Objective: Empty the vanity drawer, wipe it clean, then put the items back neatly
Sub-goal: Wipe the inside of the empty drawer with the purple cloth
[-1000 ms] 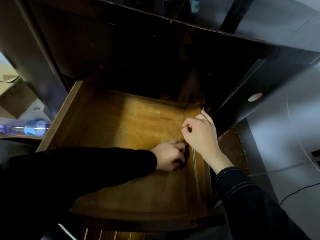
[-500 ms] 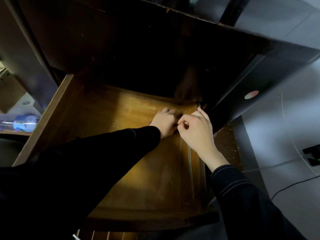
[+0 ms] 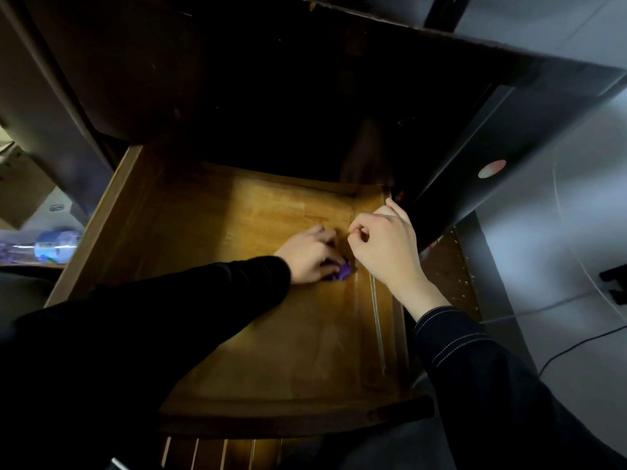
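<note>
The wooden vanity drawer stands pulled out below the dark vanity top, and its floor holds no items. My left hand presses a small purple cloth onto the drawer floor near the right side wall. Only a corner of the cloth shows under the fingers. My right hand rests on the drawer's right side wall, fingers curled around its top edge, thumb on the inside. Both sleeves are dark.
The dark vanity body overhangs the back of the drawer. A plastic bottle lies on a surface at the left, with cardboard boxes behind it. Grey floor with a black cable lies to the right.
My left hand slid the cloth along the right side of the drawer floor, first toward the back corner, then part of the way back toward me. My right hand stayed on the side wall.
</note>
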Demonstrator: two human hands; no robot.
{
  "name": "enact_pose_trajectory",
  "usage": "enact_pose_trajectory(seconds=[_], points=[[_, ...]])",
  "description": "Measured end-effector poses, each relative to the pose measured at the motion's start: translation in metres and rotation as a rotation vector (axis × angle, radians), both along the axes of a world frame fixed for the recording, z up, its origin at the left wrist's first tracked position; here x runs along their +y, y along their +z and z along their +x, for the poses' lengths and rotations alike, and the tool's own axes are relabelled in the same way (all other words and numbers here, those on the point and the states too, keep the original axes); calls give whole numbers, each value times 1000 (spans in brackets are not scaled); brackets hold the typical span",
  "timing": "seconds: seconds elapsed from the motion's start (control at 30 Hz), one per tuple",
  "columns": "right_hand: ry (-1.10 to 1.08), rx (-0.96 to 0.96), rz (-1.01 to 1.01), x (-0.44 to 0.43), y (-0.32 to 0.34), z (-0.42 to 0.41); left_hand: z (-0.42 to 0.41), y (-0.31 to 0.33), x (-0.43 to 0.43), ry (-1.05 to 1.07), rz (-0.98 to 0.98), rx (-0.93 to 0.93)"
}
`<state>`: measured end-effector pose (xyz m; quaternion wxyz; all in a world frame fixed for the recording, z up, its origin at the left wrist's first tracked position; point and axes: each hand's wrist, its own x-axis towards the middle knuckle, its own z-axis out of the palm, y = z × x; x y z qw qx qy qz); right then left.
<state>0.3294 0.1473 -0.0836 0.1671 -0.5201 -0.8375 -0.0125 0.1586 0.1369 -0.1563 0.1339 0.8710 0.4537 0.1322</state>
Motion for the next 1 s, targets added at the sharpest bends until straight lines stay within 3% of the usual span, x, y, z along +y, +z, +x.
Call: enact_pose_trajectory(seconds=[0.13, 0.4, 0.47, 0.63, 0.7, 0.8, 1.0], points=[[1, 15, -4, -1, 1, 0, 5, -1, -14, 41, 21, 0], [-18, -28, -10, -2, 2, -2, -14, -10, -91, -382, 33, -53], [-15, -36, -5, -2, 2, -2, -14, -7, -72, -322, 31, -42], [-10, -14, 25, 0, 0, 0, 3, -4, -9, 108, 9, -31], [-6, -19, 24, 0, 0, 0, 10, -5, -9, 158, 8, -40], [-9, -27, 11, -1, 2, -2, 8, -8, -43, 19, -11, -53], [-20, -41, -7, -2, 2, -2, -13, -10, -110, -460, -80, -46]])
